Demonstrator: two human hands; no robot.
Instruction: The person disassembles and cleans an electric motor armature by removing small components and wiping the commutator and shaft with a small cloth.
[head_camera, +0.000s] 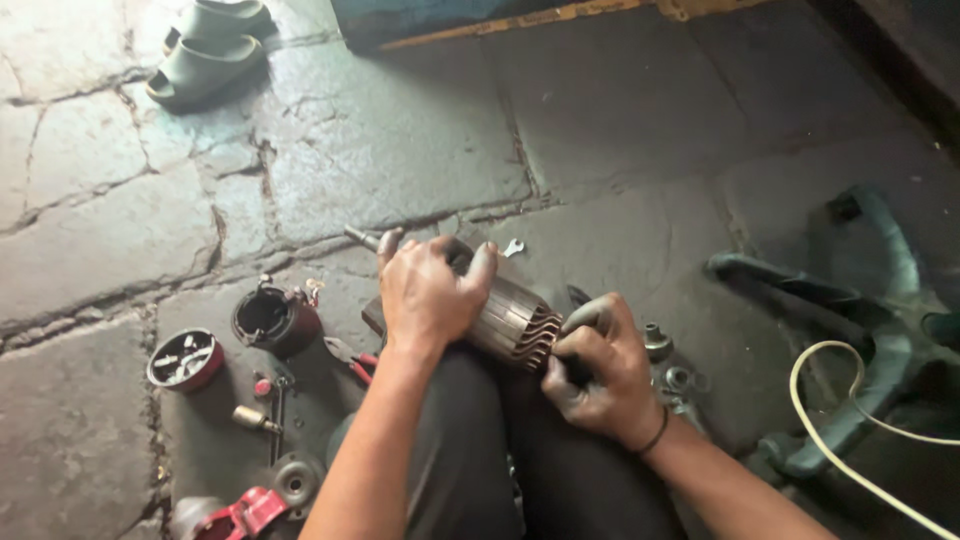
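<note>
Dark-trousered knees (520, 450) support a ribbed motor armature (515, 322), which lies across them. Left hand (428, 292) clenches over the armature's upper end, hiding it; only the shaft tip (360, 237) shows beyond. Right hand (598, 370) grips its lower end, fingers curled, covering whatever lies beneath.

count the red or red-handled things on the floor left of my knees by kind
round red cup-shaped motor housing: 1
shallow red round dish of small parts: 1
red-handled pliers: 1
red metal bracket at the bottom edge: 1
total: 4
</note>
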